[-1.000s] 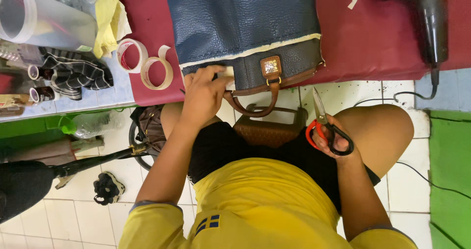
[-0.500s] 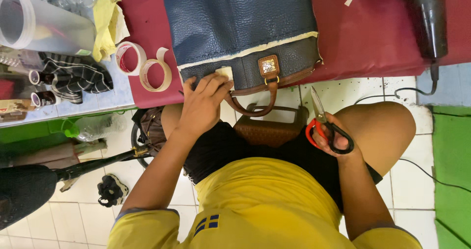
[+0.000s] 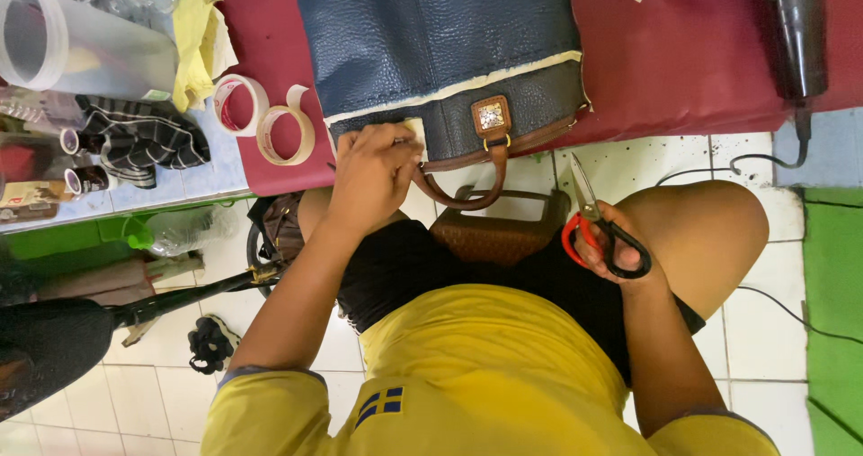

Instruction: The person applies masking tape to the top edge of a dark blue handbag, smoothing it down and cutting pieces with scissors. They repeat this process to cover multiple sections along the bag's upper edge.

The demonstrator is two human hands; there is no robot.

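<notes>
While the dark red table cover (image 3: 701, 69) lies beneath, a navy leather handbag (image 3: 431, 33) rests at its near edge, brown handle (image 3: 467, 191) hanging over. Left hand (image 3: 373, 173) presses masking tape against the bag's lower band. Right hand (image 3: 620, 245), above the knee, grips red-and-black scissors (image 3: 598, 227). Two tape rolls (image 3: 265, 119) sit just left of the bag.

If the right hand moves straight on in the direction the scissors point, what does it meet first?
The scissors in the right hand point up the picture, over bare floor tiles, toward the edge of the red mat. That edge probably comes first; depth is unclear.
</notes>
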